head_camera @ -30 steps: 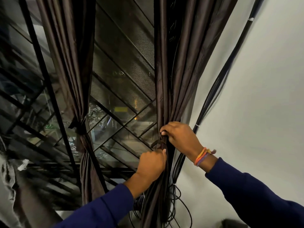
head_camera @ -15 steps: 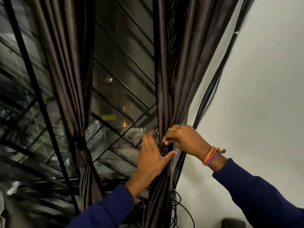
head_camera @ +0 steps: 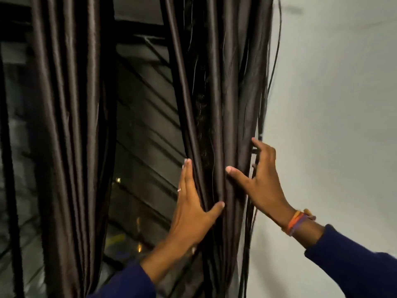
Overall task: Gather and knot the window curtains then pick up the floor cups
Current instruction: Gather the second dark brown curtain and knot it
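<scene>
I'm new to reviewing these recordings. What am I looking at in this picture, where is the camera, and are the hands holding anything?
There is no machine here: a person wears one wide-angle camera on the head, so you see their own two bare hands from above and behind. Both reach up to the dark brown right curtain beside a white wall. The left hand lies open against the folds; the right hand, with coloured wristbands, spreads its fingers around the curtain's wall-side edge. Neither hand is closed on the cloth. A second curtain hangs left of the window grille. No cups show.

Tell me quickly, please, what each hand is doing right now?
Left hand: open, fingers spread flat against the right curtain, gripping nothing.
Right hand: open, fingers spread around the same curtain's wall-side edge, not clenched.
</scene>
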